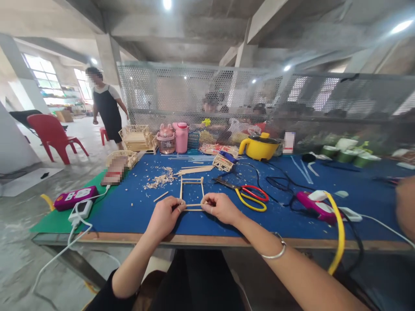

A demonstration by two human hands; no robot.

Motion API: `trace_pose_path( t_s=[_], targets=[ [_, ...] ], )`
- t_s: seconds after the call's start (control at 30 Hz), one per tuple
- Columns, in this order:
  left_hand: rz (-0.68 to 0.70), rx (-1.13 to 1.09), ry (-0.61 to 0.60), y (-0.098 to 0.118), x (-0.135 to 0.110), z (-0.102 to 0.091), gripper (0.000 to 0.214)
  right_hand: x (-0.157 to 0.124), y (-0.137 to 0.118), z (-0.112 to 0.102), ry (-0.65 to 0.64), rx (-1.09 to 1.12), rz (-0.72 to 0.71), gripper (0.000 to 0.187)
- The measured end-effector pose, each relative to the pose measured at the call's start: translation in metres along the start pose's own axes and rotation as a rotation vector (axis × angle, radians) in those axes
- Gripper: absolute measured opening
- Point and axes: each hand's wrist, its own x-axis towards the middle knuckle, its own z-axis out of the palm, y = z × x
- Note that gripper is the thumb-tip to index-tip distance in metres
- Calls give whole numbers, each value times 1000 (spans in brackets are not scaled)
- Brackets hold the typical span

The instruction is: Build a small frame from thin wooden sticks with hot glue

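A small rectangular frame of thin wooden sticks (192, 190) lies flat on the blue mat (129, 207). My left hand (165, 216) pinches its near left corner. My right hand (220, 207) pinches the near right corner, fingers curled around the bottom stick. A silver bracelet (275, 252) sits on my right wrist. Both hands rest near the table's front edge.
Red and yellow scissors (251, 196) lie right of the frame, then a pink glue gun (316, 206) with cables. Wood scraps (160, 178), loose sticks (194, 169), stick models (138, 137), a yellow pot (259, 147), pink containers (180, 137). A person (105, 108) stands by a red chair (53, 136).
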Motion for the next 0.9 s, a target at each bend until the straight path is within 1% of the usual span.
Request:
trace_pose_path(
  t_s=[0.07,0.13,0.2,0.3,0.47,0.53,0.6,0.67,0.7,0.73,0.77,0.87,0.9],
  targets=[
    [-7,-2,20,-2,0,0,20,0,3,0,-13,38,0,16],
    [-11,-3,38,-3,0,0,21,1,7,0,-42,98,19,25],
    [-20,-11,36,-4,0,-1,26,2,9,0,-62,125,36,31],
    [-34,8,30,-5,0,-1,38,3,8,-1,-55,108,44,22],
    [-15,113,21,-5,0,-2,36,3,7,-2,-56,118,49,18],
    [-15,125,3,-4,0,-2,31,2,6,-4,-52,89,31,21],
    [-6,120,-5,-2,0,-2,26,3,1,-8,1,14,-18,23],
    [6,102,-9,-1,0,-3,22,8,-7,-13,61,-140,-104,18],
    [7,92,-13,-1,-1,-3,20,13,-12,-16,56,-236,-149,14],
    [4,86,-17,-1,-1,-3,20,19,-19,-18,9,-332,-181,14],
    [-1,85,-22,-1,-1,-3,20,27,-26,-21,-82,-414,-195,15],
    [-16,114,-26,-1,-2,-2,28,55,-47,-22,-460,-595,-125,13],
    [-19,125,-22,-1,-3,-2,30,64,-52,-21,-551,-643,-91,14]
  ],
)
